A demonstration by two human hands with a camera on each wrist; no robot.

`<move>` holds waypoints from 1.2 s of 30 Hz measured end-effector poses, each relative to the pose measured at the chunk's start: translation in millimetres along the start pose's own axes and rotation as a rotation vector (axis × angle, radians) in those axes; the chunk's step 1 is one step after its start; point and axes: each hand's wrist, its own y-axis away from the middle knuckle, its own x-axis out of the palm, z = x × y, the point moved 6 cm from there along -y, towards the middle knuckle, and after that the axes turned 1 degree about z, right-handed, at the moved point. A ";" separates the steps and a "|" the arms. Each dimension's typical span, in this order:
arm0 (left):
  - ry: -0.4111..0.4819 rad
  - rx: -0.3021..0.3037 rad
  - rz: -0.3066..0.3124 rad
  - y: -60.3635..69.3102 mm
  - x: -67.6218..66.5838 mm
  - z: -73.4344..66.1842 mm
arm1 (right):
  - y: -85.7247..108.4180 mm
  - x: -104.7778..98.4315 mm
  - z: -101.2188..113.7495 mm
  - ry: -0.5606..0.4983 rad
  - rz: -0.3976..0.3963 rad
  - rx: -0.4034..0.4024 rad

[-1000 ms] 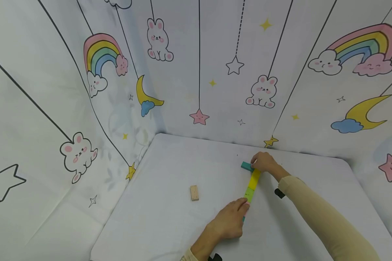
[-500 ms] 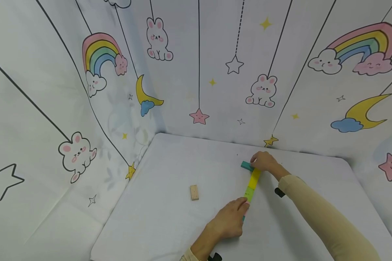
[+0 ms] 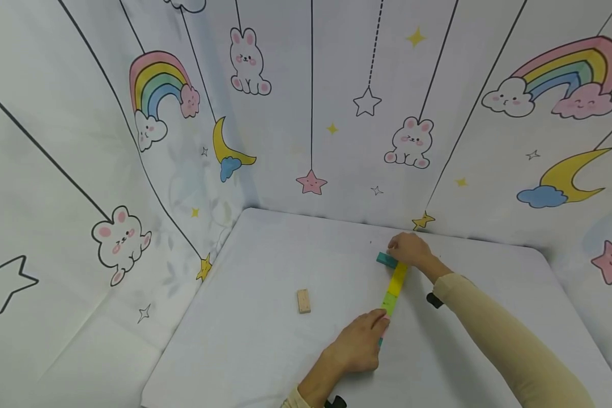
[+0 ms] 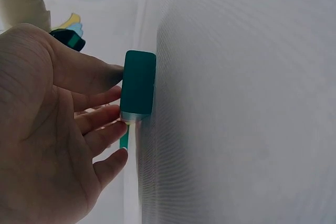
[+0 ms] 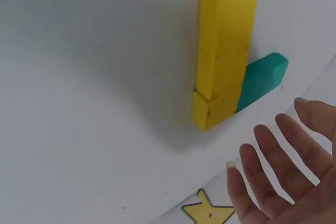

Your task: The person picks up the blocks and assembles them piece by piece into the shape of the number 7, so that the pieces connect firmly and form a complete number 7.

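Note:
Wooden blocks lie in a line on the white table: a yellow block [image 3: 399,279], a light green block [image 3: 389,304], a bit of pink, then a teal end block [image 4: 139,83]. My left hand [image 3: 357,343] holds the near end, thumb and fingers against the blocks; it covers much of the pink part. A second teal block [image 5: 264,81] sits crosswise against the yellow far end, where a seam shows near the tip. Beside that end my right hand [image 5: 289,166] hovers, fingers spread and relaxed, apart from the blocks in the right wrist view.
A plain wooden block [image 3: 303,301] lies alone to the left of the line. The white table [image 3: 224,317] ends at a cloth backdrop [image 3: 285,141] printed with rabbits, stars and rainbows. A dark wrist camera [image 3: 435,300] is on the right wrist.
My right hand has let go of the far end and lifted slightly up and to the left. My left hand and the line of blocks stay where they were.

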 end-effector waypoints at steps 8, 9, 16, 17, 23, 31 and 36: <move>-0.012 0.008 0.000 -0.9 0.5 -0.2 | 0.0 -4.1 30.0 -0.007 -0.068 -0.049; -0.019 0.013 -0.004 -1.0 0.6 -0.5 | 0.1 -4.6 34.8 -0.009 -0.072 -0.058; -0.034 0.028 -0.021 -0.6 0.7 -0.6 | 2.9 -4.1 71.1 0.000 -0.078 -0.139; -0.034 0.027 -0.020 -0.5 0.9 -0.6 | 4.6 -4.0 77.3 -0.001 -0.075 -0.154; -0.031 0.027 -0.008 0.7 -0.3 -1.0 | 16.8 -3.0 117.6 -0.007 -0.057 -0.223; 0.012 0.046 -0.003 1.3 -0.2 0.2 | 28.5 6.1 168.8 0.036 -0.004 -0.324; 0.023 0.058 0.002 1.0 1.0 1.6 | 34.8 13.1 190.5 0.052 0.020 -0.337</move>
